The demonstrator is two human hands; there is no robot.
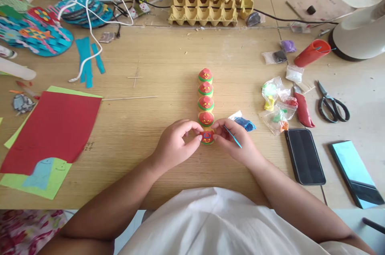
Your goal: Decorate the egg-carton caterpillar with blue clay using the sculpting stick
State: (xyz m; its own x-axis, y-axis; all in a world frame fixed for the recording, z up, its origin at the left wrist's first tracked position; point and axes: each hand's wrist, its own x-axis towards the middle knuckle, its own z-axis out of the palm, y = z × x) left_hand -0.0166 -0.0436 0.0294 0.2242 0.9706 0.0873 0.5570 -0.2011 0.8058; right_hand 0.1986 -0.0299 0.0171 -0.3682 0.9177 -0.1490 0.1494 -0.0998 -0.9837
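A row of egg-carton cups (206,103) runs away from me across the wooden table. Each cup has a red top, a green band and a small yellow face. On the nearest cup (207,139) lies a curved blue strip. My left hand (180,139) has its thumb and forefinger bent together at this cup's left side, touching it. From the right, my right hand (236,140) touches the same cup with its fingertips. A thin blue modelling tool (233,136) is held between the right fingers. Just beyond that hand lies a packet of blue clay (245,123).
Bags of coloured clay (278,104), a red utility knife (303,108), scissors (333,102) and two phones (305,156) lie to the right. Red paper (57,126) is at left. Egg cartons (204,8) and a black cable (288,17) are at the back.
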